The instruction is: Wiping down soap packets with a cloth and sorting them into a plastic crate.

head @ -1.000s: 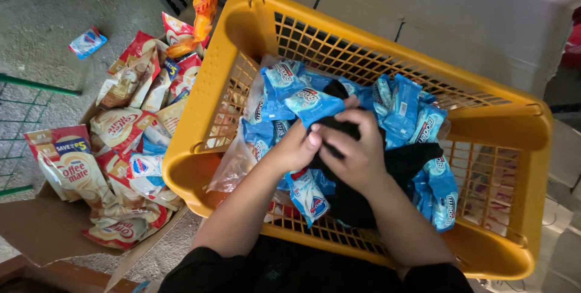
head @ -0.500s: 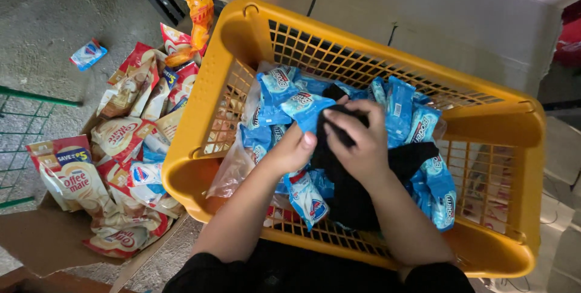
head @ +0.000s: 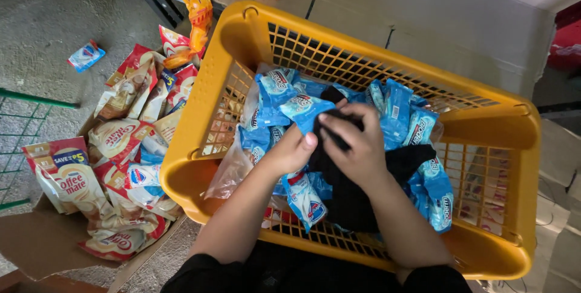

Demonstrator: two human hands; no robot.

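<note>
A yellow plastic basket (head: 200, 117) sits in front of me, filled with several small blue sachets (head: 399, 108) and a black bag (head: 351, 202). Both hands are inside it. My left hand (head: 289, 151) pinches the edge of the black bag among the blue sachets. My right hand (head: 357, 145) grips the black bag from above, fingers curled over its folded top. A clear plastic wrapper (head: 227, 175) hangs at the basket's left inner wall. What the black bag holds is hidden.
A cardboard box (head: 36, 250) at the left holds several red and cream pouches (head: 118, 139). One blue sachet (head: 86, 55) lies alone on the concrete floor. Orange snack strips (head: 193, 3) hang at the top. Green wire rack (head: 18, 130) at far left. Grey cartons (head: 472, 33) behind the basket.
The view has shifted slightly. Both hands keep working the black bag's top, with the right fingers closing further over it.
</note>
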